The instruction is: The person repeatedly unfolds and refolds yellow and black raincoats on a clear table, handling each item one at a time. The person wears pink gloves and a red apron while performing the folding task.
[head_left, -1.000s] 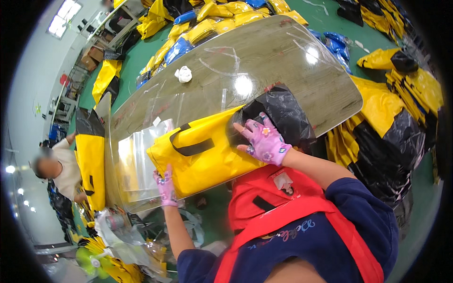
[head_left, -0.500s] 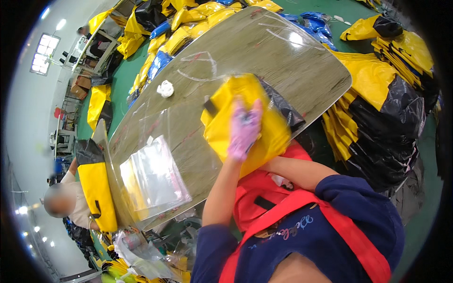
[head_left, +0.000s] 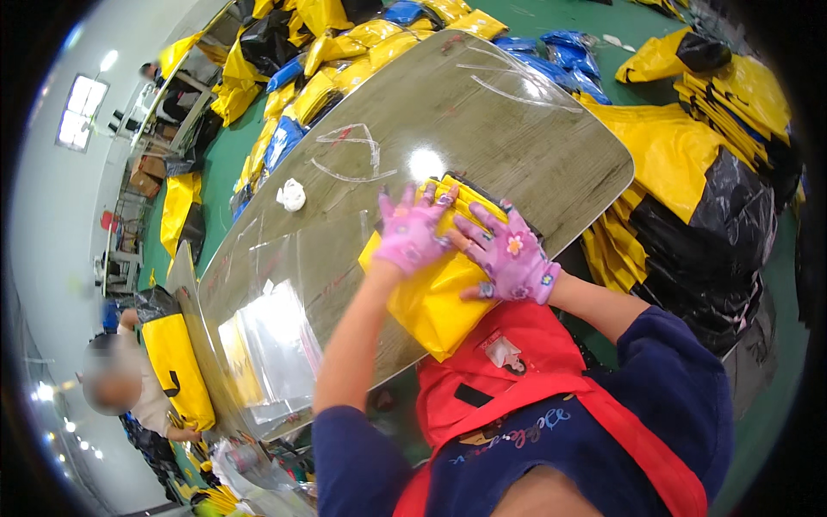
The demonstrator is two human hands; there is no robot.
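Observation:
A folded yellow bag (head_left: 435, 293) with a black edge lies at the near edge of the grey wood-grain table (head_left: 482, 121). My left hand (head_left: 411, 233), in a pink flowered glove, presses flat on the bag's top with fingers spread. My right hand (head_left: 508, 257), gloved the same, lies flat on the bag's right side next to the left hand. Both hands rest on the bag rather than grip it.
A stack of clear plastic sleeves (head_left: 271, 345) lies at the table's left end. A crumpled white scrap (head_left: 291, 195) sits farther back. Piles of yellow and black bags (head_left: 698, 172) cover the green floor around. A person (head_left: 129, 388) stands at the lower left holding a yellow bag.
The yellow bag was spread wide across the table, then folded over to the right; now it lies as a compact bundle and both hands press it down.

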